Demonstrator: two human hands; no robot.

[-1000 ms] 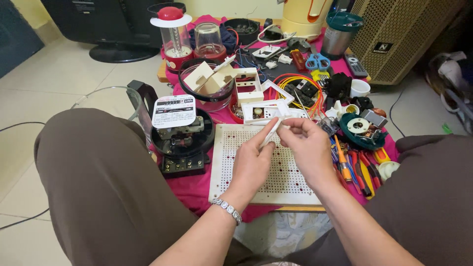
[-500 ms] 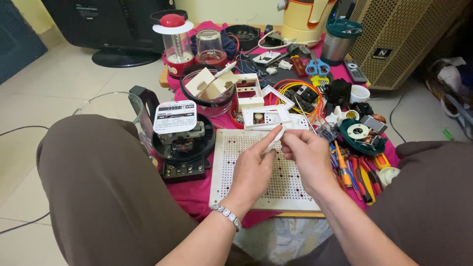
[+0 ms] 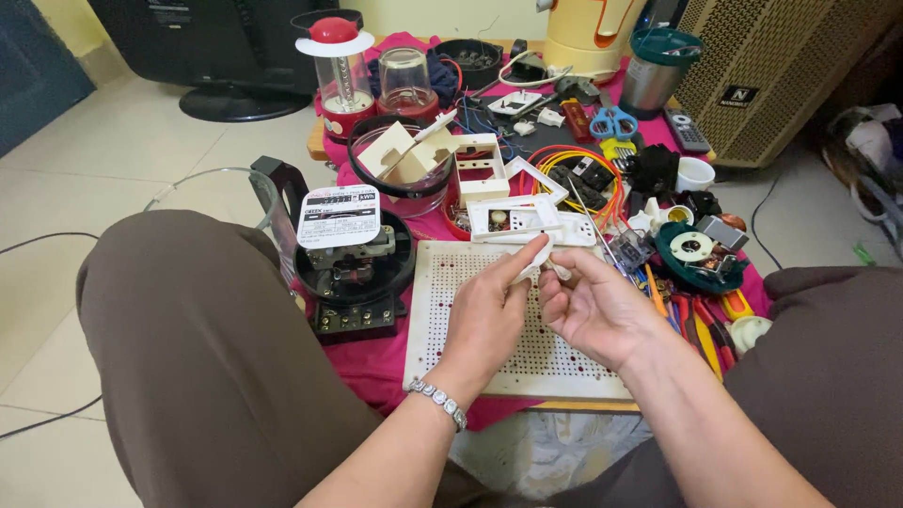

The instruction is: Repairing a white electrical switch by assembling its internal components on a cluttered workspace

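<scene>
Both hands meet over the white perforated board (image 3: 470, 320). The left hand (image 3: 484, 315) pinches a small white plastic part (image 3: 544, 261) between thumb and forefinger, and the right hand (image 3: 597, 306) closes its fingertips on the same piece. Just beyond the fingers lies a white socket frame (image 3: 513, 218); left of them sits a black electric meter (image 3: 353, 268).

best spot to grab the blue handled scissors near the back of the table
Judging by its pose, take the blue-handled scissors by the two handle loops, coming from straight above: they lie flat with the loops facing up, and parts crowd every side.
</scene>
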